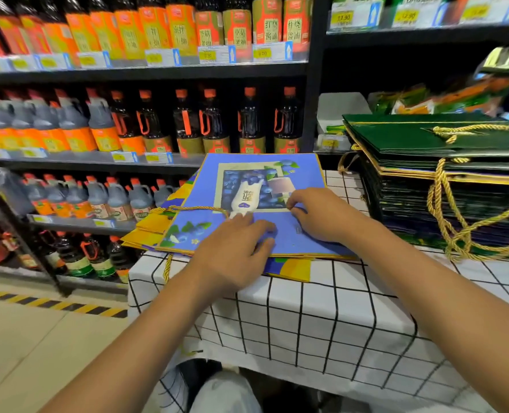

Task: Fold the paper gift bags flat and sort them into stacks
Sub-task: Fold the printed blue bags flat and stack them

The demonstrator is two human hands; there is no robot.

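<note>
A flat blue gift bag with a blueberry drink picture lies on top of a low stack of blue and yellow bags at the table's left end. My left hand presses palm-down on the bag's near part, fingers spread. My right hand rests on the bag to the right, its fingers bent with the tips on the paper beside the picture. A gold rope handle lies across the bag's left side. A tall stack of dark green bags with gold rope handles stands at the right.
The table carries a white cloth with a black grid and ends just left of the blue stack. Shelves of dark sauce bottles stand close behind and to the left. A yellow-black floor stripe runs below. Orange-green packets lie behind the green stack.
</note>
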